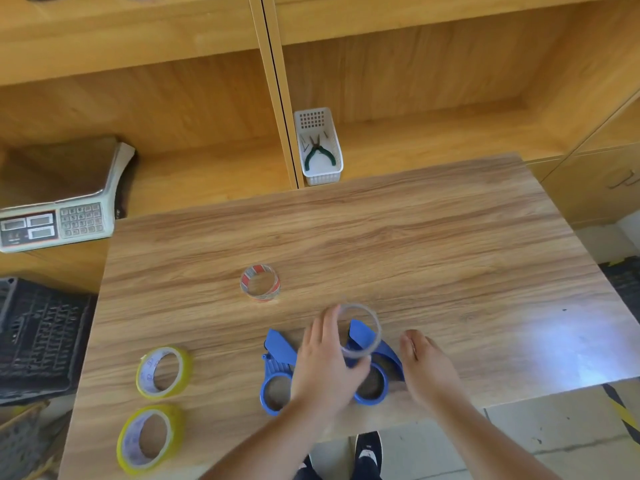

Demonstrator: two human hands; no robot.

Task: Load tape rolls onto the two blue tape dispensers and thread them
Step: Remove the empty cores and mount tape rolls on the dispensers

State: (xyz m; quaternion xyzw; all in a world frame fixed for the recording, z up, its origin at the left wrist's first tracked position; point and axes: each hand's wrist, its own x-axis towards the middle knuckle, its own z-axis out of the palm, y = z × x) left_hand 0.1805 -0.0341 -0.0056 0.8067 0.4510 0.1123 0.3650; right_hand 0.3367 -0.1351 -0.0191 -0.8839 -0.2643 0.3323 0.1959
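Observation:
Two blue tape dispensers lie side by side near the table's front edge, the left dispenser [277, 372] and the right dispenser [375, 372]. My left hand [325, 362] holds a nearly empty, grey cardboard tape core [360, 330] just above the right dispenser. My right hand [426, 365] hovers at that dispenser's right side, fingers loosely curled, holding nothing. Two yellowish tape rolls lie flat at the front left, the nearer roll [149, 439] and the farther roll [164, 372]. A clear roll with a red-printed core [260, 283] stands behind the dispensers.
The wooden table [415, 244] stands against wooden shelving. A white basket holding pliers [320, 147] sits on the shelf behind. A weighing scale [55, 209] is at the left, with a black crate [38, 337] below it.

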